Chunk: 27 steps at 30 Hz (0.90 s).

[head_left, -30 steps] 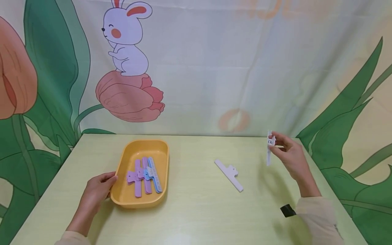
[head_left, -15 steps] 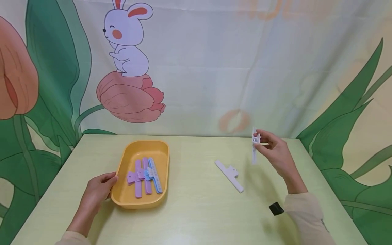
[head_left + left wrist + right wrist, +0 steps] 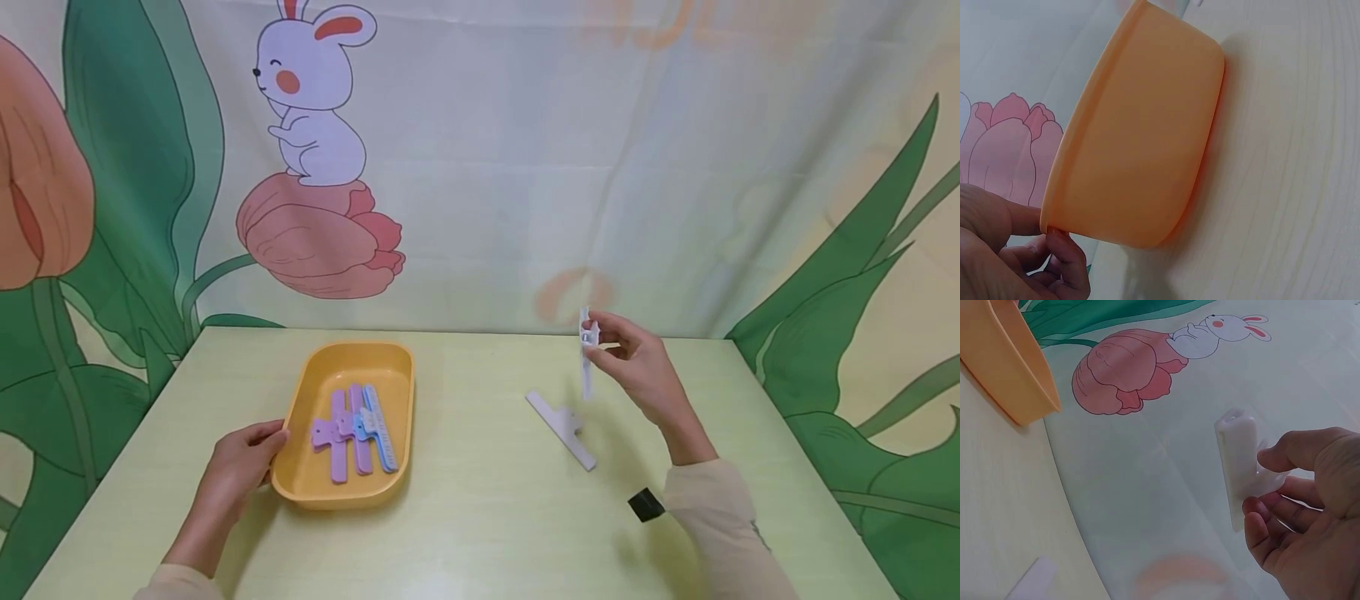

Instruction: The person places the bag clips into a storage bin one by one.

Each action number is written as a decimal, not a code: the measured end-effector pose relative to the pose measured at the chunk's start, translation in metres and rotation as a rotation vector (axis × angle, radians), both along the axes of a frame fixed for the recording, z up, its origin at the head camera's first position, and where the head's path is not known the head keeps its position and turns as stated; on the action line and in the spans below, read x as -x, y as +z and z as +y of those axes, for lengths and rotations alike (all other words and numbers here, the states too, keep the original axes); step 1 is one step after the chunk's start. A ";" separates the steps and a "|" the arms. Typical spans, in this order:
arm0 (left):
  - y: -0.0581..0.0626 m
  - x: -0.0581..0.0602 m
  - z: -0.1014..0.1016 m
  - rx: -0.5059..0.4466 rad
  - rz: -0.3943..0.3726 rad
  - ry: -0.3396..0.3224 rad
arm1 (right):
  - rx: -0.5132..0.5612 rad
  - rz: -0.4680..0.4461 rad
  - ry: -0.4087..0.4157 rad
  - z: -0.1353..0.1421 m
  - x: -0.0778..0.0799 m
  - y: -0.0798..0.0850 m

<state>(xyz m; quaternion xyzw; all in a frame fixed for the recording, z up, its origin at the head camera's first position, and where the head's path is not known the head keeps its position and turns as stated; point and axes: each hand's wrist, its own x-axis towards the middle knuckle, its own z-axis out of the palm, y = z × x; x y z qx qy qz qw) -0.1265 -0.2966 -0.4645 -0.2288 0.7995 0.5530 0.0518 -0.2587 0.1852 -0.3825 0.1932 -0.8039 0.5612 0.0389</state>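
Observation:
My left hand (image 3: 238, 465) pinches the left rim of a yellow-orange tray (image 3: 300, 487); in the left wrist view the thumb and fingers grip the tray's corner (image 3: 1135, 137). Inside lie two purple clips (image 3: 339, 454) and a blue clip (image 3: 384, 442), side by side and partly overlapping. Up above the table, my right hand (image 3: 637, 367) holds a white clip (image 3: 586, 358) upright, thumb and fingers on its handle. The right wrist view shows that white clip (image 3: 1238, 459) more closely. Below it on the table lies another pale clip (image 3: 562, 429), slanted.
A light wooden table (image 3: 465, 533) carries everything. Behind it hangs a cloth backdrop (image 3: 480, 167) printed with a rabbit, tulips and leaves. A black square (image 3: 646, 505) shows beside the right sleeve (image 3: 712, 508).
My right hand has moved left with the white clip, from the table's right side to above the pale clip. My left hand and the tray have stayed in place.

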 end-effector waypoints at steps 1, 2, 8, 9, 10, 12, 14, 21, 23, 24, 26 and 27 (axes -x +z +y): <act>0.000 0.000 0.000 -0.001 0.000 -0.001 | 0.006 -0.002 0.008 -0.003 0.000 0.000; 0.000 0.000 0.000 -0.004 0.001 -0.003 | 0.011 -0.005 0.017 -0.006 0.001 0.000; 0.001 0.001 0.000 -0.013 0.008 -0.013 | 0.029 -0.020 0.053 -0.023 0.001 0.002; 0.001 0.001 0.000 -0.013 0.008 -0.014 | 0.030 -0.021 0.057 -0.026 0.001 0.002; 0.000 0.001 0.000 -0.013 0.010 -0.015 | 0.033 -0.021 0.061 -0.029 0.001 0.002; 0.000 0.001 -0.001 -0.014 0.012 -0.015 | 0.038 -0.023 0.071 -0.034 0.001 0.002; -0.001 0.001 -0.001 -0.017 0.013 -0.014 | 0.046 -0.023 0.083 -0.039 0.001 0.001; 0.000 0.000 -0.002 -0.019 0.003 -0.009 | 0.060 -0.036 0.124 -0.056 0.001 -0.002; 0.001 0.000 -0.001 -0.020 0.002 -0.007 | 0.055 -0.026 0.137 -0.060 0.001 -0.003; 0.001 0.000 -0.001 -0.019 0.000 -0.006 | 0.053 -0.022 0.144 -0.062 0.001 -0.003; 0.001 0.000 -0.001 -0.019 -0.004 -0.004 | 0.049 -0.013 0.159 -0.067 0.001 -0.004; 0.001 0.000 0.000 -0.019 -0.004 -0.004 | 0.049 -0.012 0.166 -0.069 0.001 -0.005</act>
